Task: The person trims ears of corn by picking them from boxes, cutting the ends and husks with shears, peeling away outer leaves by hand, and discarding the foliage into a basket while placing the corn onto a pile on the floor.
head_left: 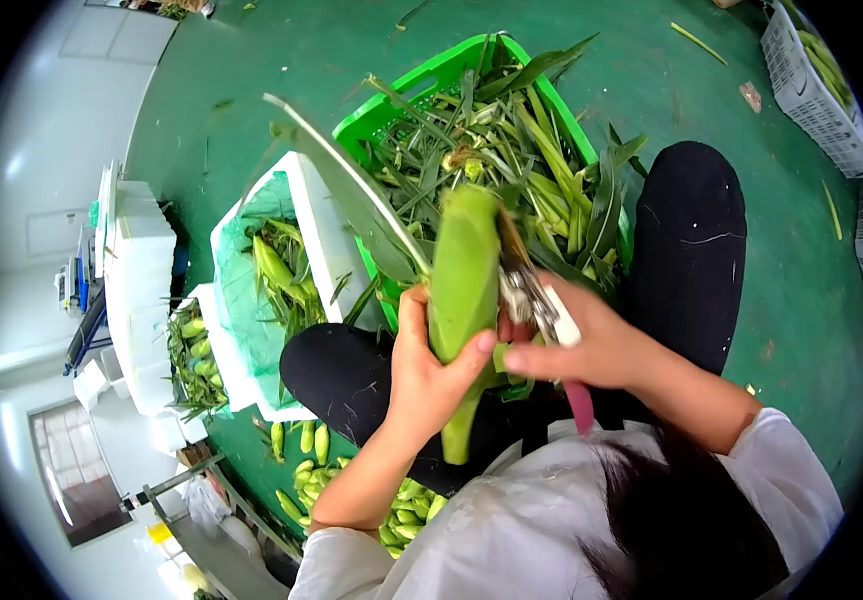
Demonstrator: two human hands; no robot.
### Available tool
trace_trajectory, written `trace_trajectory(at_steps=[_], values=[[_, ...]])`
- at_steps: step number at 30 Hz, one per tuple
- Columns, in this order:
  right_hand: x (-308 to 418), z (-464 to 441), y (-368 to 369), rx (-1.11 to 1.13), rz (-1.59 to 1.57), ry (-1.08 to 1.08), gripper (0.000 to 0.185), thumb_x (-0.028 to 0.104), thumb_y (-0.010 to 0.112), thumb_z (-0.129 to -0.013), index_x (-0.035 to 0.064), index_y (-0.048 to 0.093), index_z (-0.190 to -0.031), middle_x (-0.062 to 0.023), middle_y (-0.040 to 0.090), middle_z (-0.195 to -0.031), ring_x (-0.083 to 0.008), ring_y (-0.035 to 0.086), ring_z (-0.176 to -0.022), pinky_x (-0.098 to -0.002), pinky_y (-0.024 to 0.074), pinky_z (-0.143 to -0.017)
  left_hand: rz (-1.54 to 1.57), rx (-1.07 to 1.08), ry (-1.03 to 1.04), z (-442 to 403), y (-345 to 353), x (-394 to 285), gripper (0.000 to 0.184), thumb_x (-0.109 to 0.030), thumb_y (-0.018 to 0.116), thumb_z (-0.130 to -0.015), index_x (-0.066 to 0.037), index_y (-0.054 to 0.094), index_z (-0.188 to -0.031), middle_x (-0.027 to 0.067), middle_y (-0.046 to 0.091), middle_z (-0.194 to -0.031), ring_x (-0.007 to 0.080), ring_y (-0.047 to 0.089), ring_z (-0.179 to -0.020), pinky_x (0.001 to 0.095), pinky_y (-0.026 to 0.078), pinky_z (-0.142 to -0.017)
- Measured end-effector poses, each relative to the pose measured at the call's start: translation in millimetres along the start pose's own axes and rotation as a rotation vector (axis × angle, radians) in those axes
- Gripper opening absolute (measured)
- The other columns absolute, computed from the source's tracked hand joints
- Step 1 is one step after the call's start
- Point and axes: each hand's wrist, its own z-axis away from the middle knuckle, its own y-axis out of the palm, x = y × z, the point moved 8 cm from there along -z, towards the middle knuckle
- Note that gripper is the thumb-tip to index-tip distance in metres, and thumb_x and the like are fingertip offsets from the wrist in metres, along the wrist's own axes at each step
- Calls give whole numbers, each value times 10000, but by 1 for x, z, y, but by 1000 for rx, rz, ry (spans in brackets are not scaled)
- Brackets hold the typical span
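Observation:
My left hand [427, 355] is wrapped round an ear of corn [464, 270] in its green husk, held nearly upright over my lap. A long leaf [357, 190] sticks out from the ear to the upper left. In my right hand [592, 335] is a pair of pruning shears [560, 318] with a white and a pink handle, its metal part close against the ear's right side. The right hand is partly blurred, and the ear hides some of its fingers. Just beyond both hands stands a green basket [417, 78] heaped with husk leaves [552, 150].
To the left, a white foam box [310, 215] lined with green plastic holds corn with leaves. Trimmed ears [412, 515] lie piled on the floor by my left side. My knees [692, 230] flank the basket. White crates [817, 95] stand at the far right.

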Motion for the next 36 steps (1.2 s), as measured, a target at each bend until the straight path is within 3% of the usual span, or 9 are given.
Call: trace_trajectory(at_steps=[2, 6, 13, 18, 21, 29, 31, 33, 36], values=[[8, -11, -12, -118, 141, 4, 315, 224, 807, -806, 17, 613, -943, 8, 605, -779, -81, 568, -670, -245, 476, -614, 333, 2, -159, -1, 4, 14, 599, -287, 747, -874, 12, 442, -1294, 128, 605, -1178, 186, 585, -1071, 336, 465, -949], [9, -4, -8, -129, -86, 116, 253, 219, 783, -823, 40, 617, -890, -9, 611, -745, -89, 580, -612, -238, 460, -539, 638, -7, -239, -10, -15, 37, 470, -272, 711, -901, 2, 536, -1240, 131, 652, -1149, 191, 613, -1058, 339, 489, -929], [-42, 46, 32, 160, -314, 480, 589, 281, 729, -884, 13, 453, -1330, -61, 576, -1067, -131, 572, -924, -280, 481, -804, 692, -570, 114, -8, -80, 26, 430, -233, 651, -941, 32, 514, -1250, 169, 599, -1253, 268, 575, -1190, 432, 445, -1046], [-66, 4, 30, 0, -81, 335, 763, 404, 770, -830, -9, 423, -1370, -46, 551, -1054, -141, 534, -942, -268, 437, -850, 597, -664, 290, 13, -63, 37, 626, -381, 682, -895, -5, 414, -1318, 154, 544, -1287, 319, 523, -1261, 491, 409, -1083], [-80, -24, 32, -56, -76, 309, 638, 224, 767, -824, 8, 476, -1349, -40, 554, -1061, -117, 536, -914, -268, 457, -788, 326, -697, 546, 24, -49, 28, 705, -443, 769, -779, -48, 415, -1243, 147, 538, -1209, 342, 529, -1225, 506, 404, -1084], [-70, -25, 15, -93, 224, 104, 562, 222, 811, -752, 4, 557, -1204, -18, 586, -923, -100, 544, -816, -250, 462, -729, 708, -689, 492, 25, -48, 44, 758, -644, 680, -806, -68, 471, -1252, 118, 544, -1241, 347, 523, -1227, 509, 402, -1086], [-54, -17, 21, -61, 282, 29, 519, 180, 833, -729, 13, 574, -1147, -9, 580, -857, -92, 532, -741, -249, 460, -673, 1010, -802, 266, 22, -56, 54, 786, -752, 394, -899, -56, 506, -1245, 128, 592, -1189, 314, 552, -1187, 477, 417, -1071], [-50, -8, 33, 27, 147, 68, 438, 167, 834, -730, 25, 583, -1059, 11, 587, -823, -85, 554, -724, -233, 462, -672, 1240, -818, 70, 16, -64, 60, 780, -748, 344, -916, -49, 528, -1209, 133, 595, -1160, 299, 576, -1121, 474, 453, -1023], [-42, 31, 78, 417, -461, 428, 687, 403, 833, -618, -46, 601, -1083, -80, 671, -805, -154, 632, -711, -278, 492, -668, 1823, -294, -104, -5, -46, 57, 742, -740, 363, -916, -43, 528, -1109, 104, 580, -969, 244, 584, -853, 409, 516, -769]])
